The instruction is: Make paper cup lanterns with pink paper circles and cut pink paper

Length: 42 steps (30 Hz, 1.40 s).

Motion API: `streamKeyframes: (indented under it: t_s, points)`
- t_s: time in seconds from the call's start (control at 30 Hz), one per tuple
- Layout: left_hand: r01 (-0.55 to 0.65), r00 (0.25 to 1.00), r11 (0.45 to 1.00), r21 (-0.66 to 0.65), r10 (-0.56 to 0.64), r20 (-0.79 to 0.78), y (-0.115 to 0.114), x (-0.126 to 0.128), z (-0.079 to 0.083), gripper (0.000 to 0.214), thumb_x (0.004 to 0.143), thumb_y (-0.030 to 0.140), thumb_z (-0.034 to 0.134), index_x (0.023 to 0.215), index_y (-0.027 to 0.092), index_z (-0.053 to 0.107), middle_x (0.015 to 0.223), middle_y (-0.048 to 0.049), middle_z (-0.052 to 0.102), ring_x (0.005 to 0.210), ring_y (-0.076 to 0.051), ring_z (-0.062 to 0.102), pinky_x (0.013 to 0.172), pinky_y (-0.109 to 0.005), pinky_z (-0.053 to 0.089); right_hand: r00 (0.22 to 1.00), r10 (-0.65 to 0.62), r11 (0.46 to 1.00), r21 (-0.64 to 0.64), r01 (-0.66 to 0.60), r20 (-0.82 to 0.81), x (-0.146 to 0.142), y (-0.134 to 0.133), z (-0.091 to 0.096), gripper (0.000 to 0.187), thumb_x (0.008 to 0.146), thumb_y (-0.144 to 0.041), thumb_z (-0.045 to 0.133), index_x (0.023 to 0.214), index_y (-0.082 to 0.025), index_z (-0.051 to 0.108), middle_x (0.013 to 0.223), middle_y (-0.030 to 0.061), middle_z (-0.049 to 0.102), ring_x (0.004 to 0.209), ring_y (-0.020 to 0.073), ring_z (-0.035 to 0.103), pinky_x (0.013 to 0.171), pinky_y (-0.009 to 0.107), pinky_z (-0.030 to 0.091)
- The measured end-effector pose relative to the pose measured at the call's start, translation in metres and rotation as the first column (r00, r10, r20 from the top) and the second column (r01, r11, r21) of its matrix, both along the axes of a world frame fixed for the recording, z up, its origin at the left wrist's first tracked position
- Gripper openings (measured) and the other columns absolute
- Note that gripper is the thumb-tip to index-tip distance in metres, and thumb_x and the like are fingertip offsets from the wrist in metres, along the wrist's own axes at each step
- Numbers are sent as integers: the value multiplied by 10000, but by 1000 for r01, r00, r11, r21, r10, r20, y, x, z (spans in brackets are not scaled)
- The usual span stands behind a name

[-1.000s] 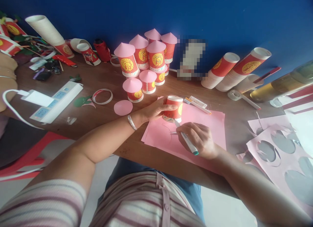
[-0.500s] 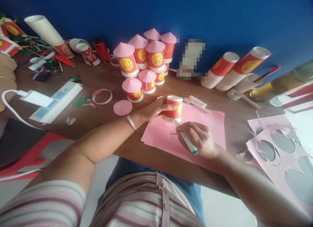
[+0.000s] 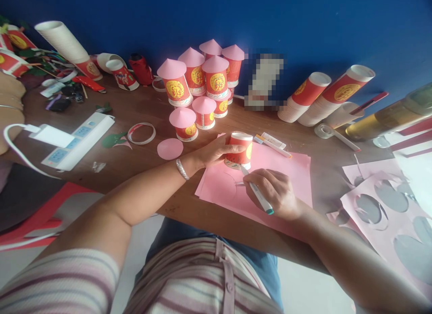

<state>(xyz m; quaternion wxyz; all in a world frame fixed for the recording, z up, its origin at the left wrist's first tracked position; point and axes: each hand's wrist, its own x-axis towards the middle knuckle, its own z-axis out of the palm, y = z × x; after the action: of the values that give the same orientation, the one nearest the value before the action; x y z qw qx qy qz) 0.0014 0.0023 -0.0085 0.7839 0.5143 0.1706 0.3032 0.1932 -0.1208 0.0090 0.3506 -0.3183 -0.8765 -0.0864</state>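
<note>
My left hand [image 3: 220,151] is closed around a red paper cup [image 3: 240,151] with a yellow emblem and a white rim, the thumb across its side. In my right hand [image 3: 274,192] is a white marker [image 3: 260,199] with a green end, its tip at the cup's lower white band. Drawn marks show along that band. Both hands are over a stack of pink paper sheets [image 3: 290,174], which bears a faint curved line. A small metal object, partly hidden by my right hand, lies on the top sheet. A pink paper disc [image 3: 170,149] lies left of my left wrist.
Several red cups with pink cone roofs [image 3: 182,118] stand behind my hands. More markers [image 3: 273,145] lie behind the sheets. Stacked cups [image 3: 347,86] lean at the right, near tape [image 3: 324,131] and cut pink scraps [image 3: 354,192]. A power strip [image 3: 79,140] is at left.
Almost nothing differs. The whole view has shifted very slightly; the cup stays in my left hand and the marker tip stays at its lower band.
</note>
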Motion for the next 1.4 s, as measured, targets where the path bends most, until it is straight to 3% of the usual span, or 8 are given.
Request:
streamKeyframes:
  t_s: [0.93,1.4]
  points:
    - [-6,1000,1000,-7,6,17,-1,-2,0,401,754,406,900,996,147,712,932,-65,719,844,-173,671,772,-305,544,1000,3,998,58,-3,4,-2,-1,1,188,912,-42,666,1031,-171,601,751,-2,683,588,124,599,554,259,480]
    - [17,1000,1000,19,-18,19,0,-1,0,406,778,411,881,1008,134,695,918,-66,720,828,-174,680,768,-304,555,999,-6,999,44,7,-33,0,1,2,204,924,-34,652,1065,-174,608,807,10,706,630,125,641,583,258,500]
